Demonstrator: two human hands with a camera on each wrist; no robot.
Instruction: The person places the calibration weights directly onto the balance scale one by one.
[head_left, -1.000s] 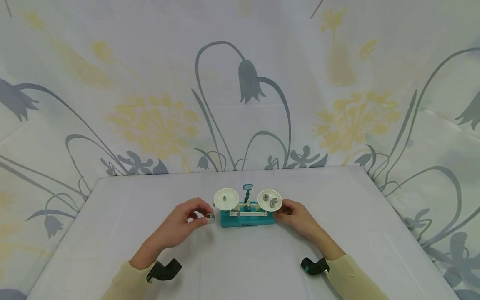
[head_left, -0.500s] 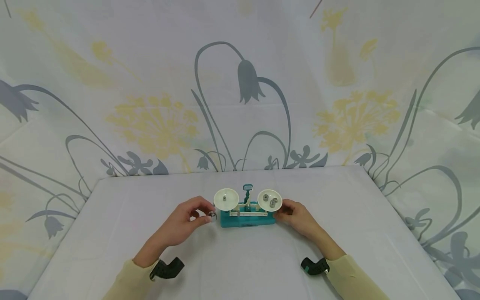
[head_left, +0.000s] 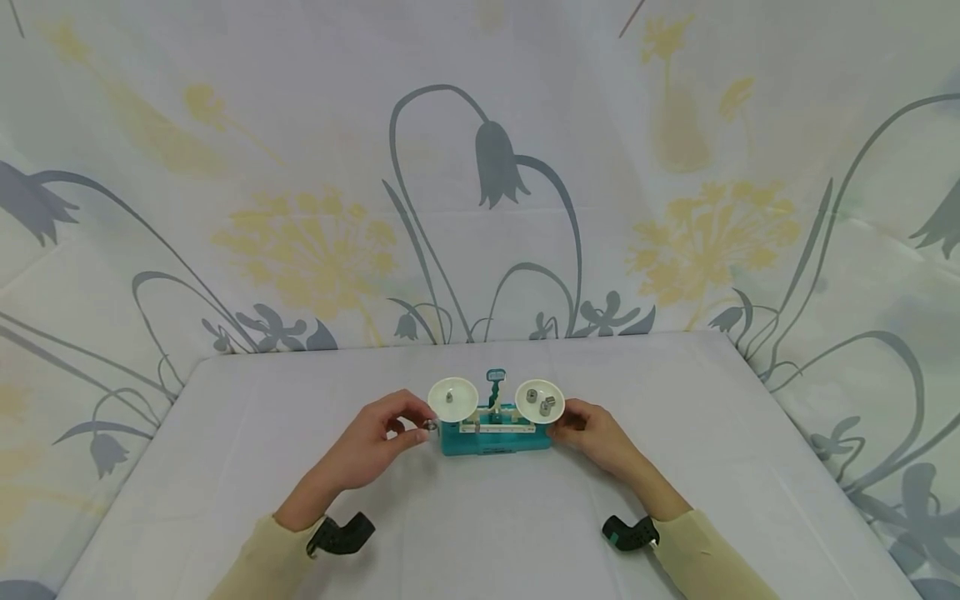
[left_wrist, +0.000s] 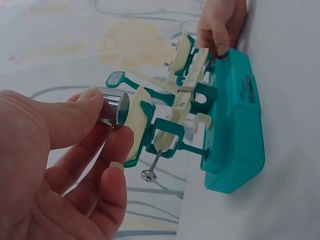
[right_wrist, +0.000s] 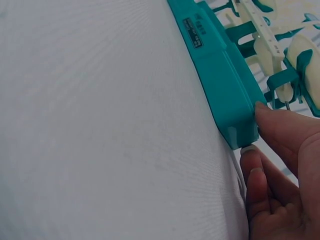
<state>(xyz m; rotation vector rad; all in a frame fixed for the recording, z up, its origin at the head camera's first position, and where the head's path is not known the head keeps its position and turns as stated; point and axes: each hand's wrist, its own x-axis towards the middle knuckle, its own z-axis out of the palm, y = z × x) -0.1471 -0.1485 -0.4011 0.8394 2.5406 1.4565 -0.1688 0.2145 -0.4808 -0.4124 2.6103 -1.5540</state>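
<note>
Two hands working at a small teal plastic beam balance with two white round pans (head_left: 495, 427), which is standing at the centre of a pale grey cloth-covered counter (head_left: 225, 467). The left hand (head_left: 371, 450) is pinching a small shiny metal cylinder weight (left_wrist: 114, 110) between thumb and forefinger, the other fingers (left_wrist: 111, 192) curling loosely beneath; the weight is lying on its side, its long axis pointing toward the balance. The left white pan (head_left: 453, 397) is sitting just beside the weight, at about 1 o'clock from the pinching fingertips as seen from the head camera; in the left wrist view the weight's flat face is almost touching the pan's rim. One small weight is already resting on that pan, and two more are lying on the right white pan (head_left: 539, 401). The left hand is the nearer of the two to the left pan. The right hand (head_left: 596, 437) is gripping the right end of the balance's teal base (right_wrist: 220, 75), thumb and fingertips curling round its corner, at 3 o'clock from the pointer post. Behind the counter, at 12 o'clock, a pale fabric backdrop printed with grey bellflowers and yellow dandelion heads (head_left: 480, 183) is hanging. Cream sleeves and dark wrist straps are showing at the near edge.
</note>
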